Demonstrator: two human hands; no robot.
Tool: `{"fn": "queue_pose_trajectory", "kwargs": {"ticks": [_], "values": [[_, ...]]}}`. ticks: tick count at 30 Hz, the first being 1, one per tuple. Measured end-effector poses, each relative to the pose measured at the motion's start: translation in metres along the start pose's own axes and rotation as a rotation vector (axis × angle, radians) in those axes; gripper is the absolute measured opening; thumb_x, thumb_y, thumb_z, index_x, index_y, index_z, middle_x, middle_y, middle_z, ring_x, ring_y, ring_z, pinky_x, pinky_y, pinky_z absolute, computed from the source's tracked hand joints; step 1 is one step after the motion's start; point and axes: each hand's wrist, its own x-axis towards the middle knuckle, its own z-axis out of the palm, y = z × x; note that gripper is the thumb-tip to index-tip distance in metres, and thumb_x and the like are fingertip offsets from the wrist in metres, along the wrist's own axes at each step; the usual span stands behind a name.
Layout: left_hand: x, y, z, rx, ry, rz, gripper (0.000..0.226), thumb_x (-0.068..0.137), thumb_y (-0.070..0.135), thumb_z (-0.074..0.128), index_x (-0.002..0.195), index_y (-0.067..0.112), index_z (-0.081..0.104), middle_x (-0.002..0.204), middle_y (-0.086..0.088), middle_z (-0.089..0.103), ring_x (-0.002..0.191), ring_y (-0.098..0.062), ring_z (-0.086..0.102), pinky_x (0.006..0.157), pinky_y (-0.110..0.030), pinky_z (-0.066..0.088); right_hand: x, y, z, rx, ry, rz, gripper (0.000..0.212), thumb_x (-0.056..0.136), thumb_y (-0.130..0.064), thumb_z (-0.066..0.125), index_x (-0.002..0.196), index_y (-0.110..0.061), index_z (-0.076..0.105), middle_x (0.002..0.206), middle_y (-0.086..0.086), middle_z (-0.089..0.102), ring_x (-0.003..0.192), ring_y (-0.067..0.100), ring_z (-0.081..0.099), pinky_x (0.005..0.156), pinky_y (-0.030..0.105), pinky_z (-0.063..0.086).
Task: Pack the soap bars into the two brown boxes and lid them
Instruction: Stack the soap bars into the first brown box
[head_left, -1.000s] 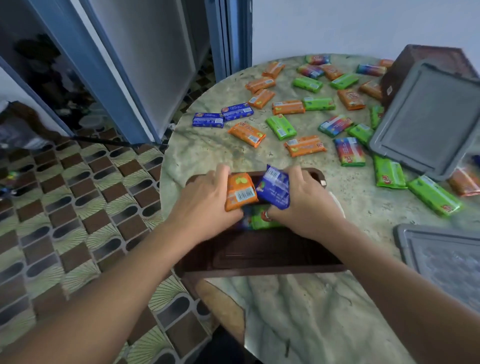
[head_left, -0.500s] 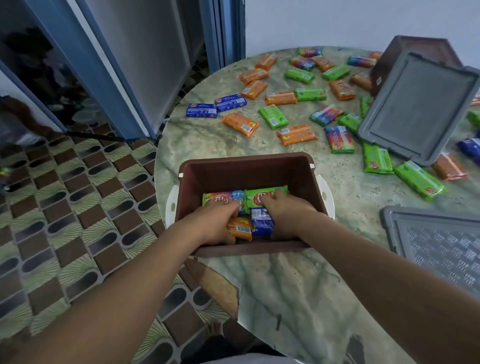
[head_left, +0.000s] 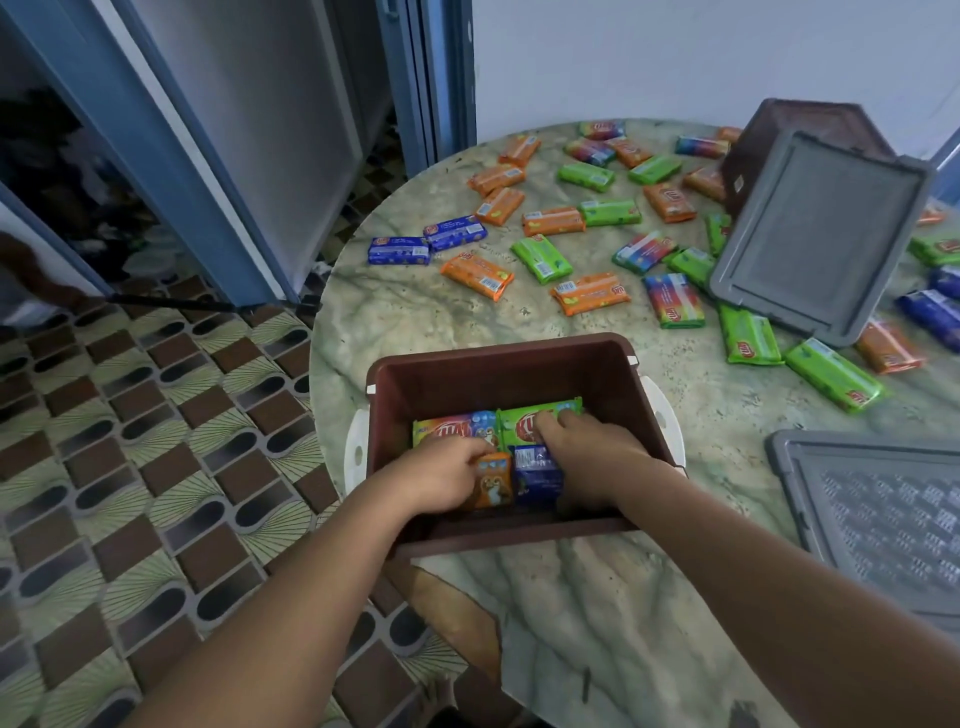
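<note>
We have both hands down inside the near brown box (head_left: 498, 364), which sits at the edge of the round marbled surface (head_left: 415, 322). Our left hand (head_left: 441, 475) curls its fingers around an orange soap bar (head_left: 493, 483); our right hand (head_left: 587, 457) grips a blue soap bar (head_left: 537, 475) just beside it. Behind them, flat on the box floor, lie a multicoloured bar (head_left: 452, 428) and a green bar (head_left: 524, 423), touching end to end.

Loose soap bars (head_left: 589, 293) in orange, green, blue and rainbow wrappers are scattered across the far half of the surface. At the far right the second brown box (head_left: 810, 124) stands with a grey lid (head_left: 815, 234) leaning against it, hiding much of its front and covering some bars. Another grey lid (head_left: 878, 514) lies flat near our right forearm. To the left are patterned floor tiles (head_left: 156, 441) and a blue door frame (head_left: 171, 156).
</note>
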Motion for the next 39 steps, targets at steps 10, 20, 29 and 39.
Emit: {"fn": "queue_pose_trajectory", "kwargs": {"ticks": [10,20,29,39], "values": [[-0.013,0.002,0.002,0.144,0.214,0.021,0.041,0.086,0.041,0.071,0.122,0.033,0.054,0.125,0.002,0.045,0.122,-0.025,0.042,0.098,-0.042,0.043,0.000,-0.003,-0.002,-0.005,-0.012,0.012,0.102,0.069,-0.041,0.091,0.148,-0.025,0.029,0.148,0.007,0.044,0.132,0.031,0.047,0.092,0.043,0.051],[-0.002,0.015,-0.003,0.324,0.134,0.097,0.057,0.062,0.043,0.092,0.106,0.027,0.059,0.117,-0.001,0.056,0.110,-0.027,0.057,0.086,-0.039,0.052,0.002,0.001,-0.001,-0.011,0.002,0.018,0.101,0.065,-0.044,0.093,0.142,-0.026,0.032,0.145,0.006,0.046,0.130,0.033,0.049,0.091,0.042,0.050],[-0.004,0.010,0.001,0.319,0.166,0.102,0.079,0.062,0.046,0.090,0.127,0.030,0.047,0.128,0.000,0.054,0.115,-0.029,0.052,0.091,-0.039,0.045,-0.001,-0.002,0.000,-0.009,0.004,0.019,0.101,0.065,-0.040,0.094,0.143,-0.020,0.034,0.144,0.009,0.042,0.131,0.032,0.046,0.092,0.043,0.052],[-0.003,0.012,0.000,0.324,0.174,0.090,0.045,0.076,0.047,0.080,0.113,0.029,0.064,0.121,0.000,0.057,0.114,-0.028,0.053,0.094,-0.038,0.046,-0.014,-0.002,-0.038,0.119,-0.139,-0.065,0.043,0.090,-0.042,0.072,0.126,-0.021,0.062,0.117,0.004,0.063,0.104,0.027,0.061,0.083,0.032,0.048]]}}
